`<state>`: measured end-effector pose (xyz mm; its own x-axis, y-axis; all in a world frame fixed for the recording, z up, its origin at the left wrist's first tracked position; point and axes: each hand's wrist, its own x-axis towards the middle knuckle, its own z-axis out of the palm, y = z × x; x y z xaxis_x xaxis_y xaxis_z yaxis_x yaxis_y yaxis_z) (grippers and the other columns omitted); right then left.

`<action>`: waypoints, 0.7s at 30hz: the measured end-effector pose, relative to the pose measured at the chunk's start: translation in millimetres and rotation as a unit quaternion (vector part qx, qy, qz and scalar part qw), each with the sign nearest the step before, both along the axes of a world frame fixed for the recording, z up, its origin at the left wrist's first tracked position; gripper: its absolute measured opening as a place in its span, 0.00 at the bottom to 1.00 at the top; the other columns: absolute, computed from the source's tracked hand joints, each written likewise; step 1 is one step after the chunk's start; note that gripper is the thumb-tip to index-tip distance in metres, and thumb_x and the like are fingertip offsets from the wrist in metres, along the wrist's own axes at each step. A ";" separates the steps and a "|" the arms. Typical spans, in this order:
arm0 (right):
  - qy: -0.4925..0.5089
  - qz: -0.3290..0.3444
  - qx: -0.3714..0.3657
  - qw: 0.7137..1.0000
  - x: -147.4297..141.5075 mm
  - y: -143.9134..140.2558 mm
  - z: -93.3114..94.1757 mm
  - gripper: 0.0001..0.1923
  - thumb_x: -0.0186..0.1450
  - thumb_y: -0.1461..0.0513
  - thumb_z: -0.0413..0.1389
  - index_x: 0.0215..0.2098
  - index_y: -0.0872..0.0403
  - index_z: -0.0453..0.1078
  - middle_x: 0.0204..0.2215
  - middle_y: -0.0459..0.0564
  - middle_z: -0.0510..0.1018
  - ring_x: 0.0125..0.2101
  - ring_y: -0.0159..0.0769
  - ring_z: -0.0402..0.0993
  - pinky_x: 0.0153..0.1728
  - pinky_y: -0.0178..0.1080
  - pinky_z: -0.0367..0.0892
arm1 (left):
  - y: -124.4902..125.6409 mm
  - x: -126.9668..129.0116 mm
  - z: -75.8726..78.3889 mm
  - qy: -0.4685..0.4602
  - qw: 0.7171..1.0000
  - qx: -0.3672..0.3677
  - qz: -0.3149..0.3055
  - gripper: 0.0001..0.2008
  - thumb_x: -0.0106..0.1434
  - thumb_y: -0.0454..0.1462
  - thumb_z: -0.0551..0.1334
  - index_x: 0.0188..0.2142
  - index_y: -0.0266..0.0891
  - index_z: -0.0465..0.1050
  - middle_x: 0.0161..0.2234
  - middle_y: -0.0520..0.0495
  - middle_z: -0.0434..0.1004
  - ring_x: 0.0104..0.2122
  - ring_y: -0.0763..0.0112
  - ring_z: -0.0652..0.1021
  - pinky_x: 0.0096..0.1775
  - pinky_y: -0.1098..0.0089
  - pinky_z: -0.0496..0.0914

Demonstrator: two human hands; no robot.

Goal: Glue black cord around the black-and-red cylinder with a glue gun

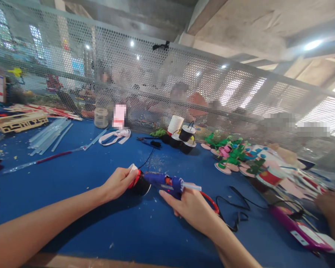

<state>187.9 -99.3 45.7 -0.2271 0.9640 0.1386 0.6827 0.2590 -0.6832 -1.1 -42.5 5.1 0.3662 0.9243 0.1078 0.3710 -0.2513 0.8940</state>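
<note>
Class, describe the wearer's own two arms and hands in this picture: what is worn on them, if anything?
Both forearms are bare: no sleeves reach into view. The left hand and the right hand wear no gloves, and no watch, bracelet or ring shows on either. The fingernails look short and unpainted, as far as can be told.

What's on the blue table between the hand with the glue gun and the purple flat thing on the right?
In the head view, a loose black cord lies between the right hand and the purple flat case.

Bright ceiling lamps glare far right; arms cast soft shadows on the blue felt tabletop [72, 167]; edges bend and blur.
</note>
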 end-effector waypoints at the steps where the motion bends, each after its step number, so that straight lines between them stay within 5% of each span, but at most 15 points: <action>1: 0.001 0.001 0.008 1.000 0.1 -0.6 -0.3 0.09 0.56 0.59 0.49 0.21 0.55 0.62 0.07 0.38 0.61 0.09 0.26 0.62 0.12 0.28 0.59 | 0.3 0.3 -0.2 -0.002 1.000 -0.003 0.003 0.20 0.56 0.47 0.46 0.15 0.37 0.49 0.15 0.57 0.47 0.17 0.80 0.50 0.19 0.75 0.46; 15: -0.054 0.020 0.070 0.996 2.7 -0.8 -7.6 0.10 0.57 0.59 0.48 0.20 0.54 0.62 0.07 0.39 0.62 0.10 0.27 0.61 0.13 0.30 0.58 | 3.5 2.2 -1.0 -0.019 0.999 -0.029 0.016 0.19 0.55 0.47 0.46 0.15 0.36 0.54 0.15 0.56 0.48 0.17 0.80 0.52 0.19 0.76 0.47; 21: -0.077 0.071 0.143 0.984 -1.7 -7.1 -6.3 0.05 0.56 0.63 0.49 0.24 0.54 0.64 0.18 0.44 0.70 0.20 0.30 0.66 0.23 0.31 0.61 | 4.0 6.2 0.5 -0.041 0.997 -0.050 0.030 0.21 0.55 0.47 0.46 0.16 0.35 0.58 0.14 0.56 0.51 0.16 0.80 0.53 0.19 0.76 0.48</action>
<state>186.2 -106.5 39.4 -0.3966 0.8471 0.3536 0.7152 0.5266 -0.4595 5.1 -38.5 5.6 0.3033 0.9520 0.0421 0.3072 -0.1395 0.9414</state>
